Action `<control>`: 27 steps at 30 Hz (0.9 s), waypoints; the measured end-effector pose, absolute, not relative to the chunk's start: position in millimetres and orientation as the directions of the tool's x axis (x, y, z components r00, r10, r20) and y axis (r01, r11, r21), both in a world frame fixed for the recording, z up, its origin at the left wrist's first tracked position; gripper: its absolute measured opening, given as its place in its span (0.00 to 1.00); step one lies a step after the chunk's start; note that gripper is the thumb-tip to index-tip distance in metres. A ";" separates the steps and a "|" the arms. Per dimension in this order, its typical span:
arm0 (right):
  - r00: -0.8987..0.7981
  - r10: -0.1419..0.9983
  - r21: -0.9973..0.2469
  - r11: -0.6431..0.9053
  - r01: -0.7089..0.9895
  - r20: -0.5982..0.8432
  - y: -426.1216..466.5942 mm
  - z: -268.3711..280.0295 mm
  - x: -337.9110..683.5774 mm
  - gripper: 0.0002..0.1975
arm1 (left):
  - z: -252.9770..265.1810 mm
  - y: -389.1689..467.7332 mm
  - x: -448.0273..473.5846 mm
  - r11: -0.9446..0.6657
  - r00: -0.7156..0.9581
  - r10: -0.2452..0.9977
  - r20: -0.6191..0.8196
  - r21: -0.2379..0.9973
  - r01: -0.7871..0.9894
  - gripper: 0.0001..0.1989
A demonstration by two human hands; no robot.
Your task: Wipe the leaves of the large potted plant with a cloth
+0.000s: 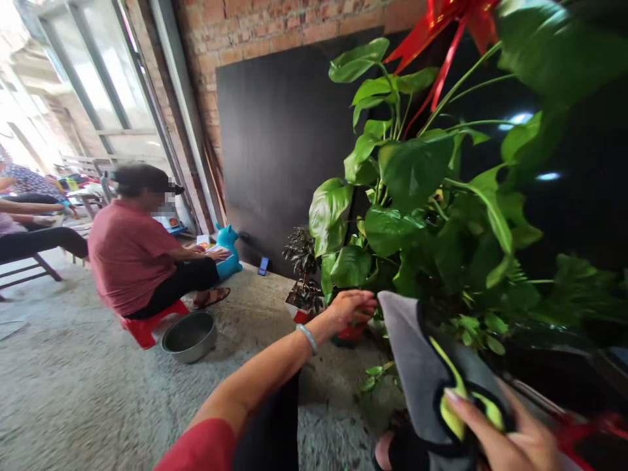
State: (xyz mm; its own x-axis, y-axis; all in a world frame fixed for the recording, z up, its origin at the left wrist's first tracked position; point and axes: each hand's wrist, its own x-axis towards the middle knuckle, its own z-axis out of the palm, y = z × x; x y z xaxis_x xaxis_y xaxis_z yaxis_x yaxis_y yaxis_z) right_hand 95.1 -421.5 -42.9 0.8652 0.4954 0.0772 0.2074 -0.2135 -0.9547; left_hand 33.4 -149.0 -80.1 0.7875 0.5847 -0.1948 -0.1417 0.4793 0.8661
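Observation:
My right hand (515, 435) grips a folded grey cloth (405, 356) with black edging and yellow-green patches, the thumb pressed on its near end. The cloth's far tip points up toward the leaves. My left hand (350, 309), with a pale bangle on the wrist, reaches forward just left of that tip. Its fingers are stretched out, and I see nothing held in them. Close beyond both hands grows a large leafy plant (395, 229) with broad green leaves, a red ribbon bow (444, 39) at its top. Behind the left hand is a red pot (349, 335), partly hidden.
A small potted plant (301, 297) stands left of the big one, before a dark panel (289, 150). Further left, a person in a red shirt (130, 258) sits on a red stool (152, 324). A grey basin (189, 337) and a blue animal figure (227, 252) are nearby.

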 end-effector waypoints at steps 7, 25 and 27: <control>0.917 0.230 -0.904 -0.207 0.373 0.325 -416.1 20.8 114.7 0.17 | 19.5 -110.0 83.3 0.201 0.487 0.873 0.032 0.885 -0.420 0.21; 0.720 0.226 -0.710 -0.136 0.691 0.656 -331.3 66.1 152.2 0.27 | 25.7 -92.4 78.0 0.319 0.623 0.776 -0.100 0.914 -0.251 0.06; 0.700 0.231 -0.677 -0.183 0.713 0.675 -303.8 68.9 152.6 0.28 | 26.0 -97.1 81.3 0.321 0.636 0.767 -0.090 0.911 -0.258 0.05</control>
State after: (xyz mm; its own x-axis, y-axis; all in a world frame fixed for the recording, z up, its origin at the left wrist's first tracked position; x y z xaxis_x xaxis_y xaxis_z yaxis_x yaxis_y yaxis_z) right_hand 152.6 -303.8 68.9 0.7004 0.2307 0.6754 0.7130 -0.1827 -0.6769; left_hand 81.3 -97.1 26.0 0.6355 0.7668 -0.0904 -0.2576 0.3210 0.9114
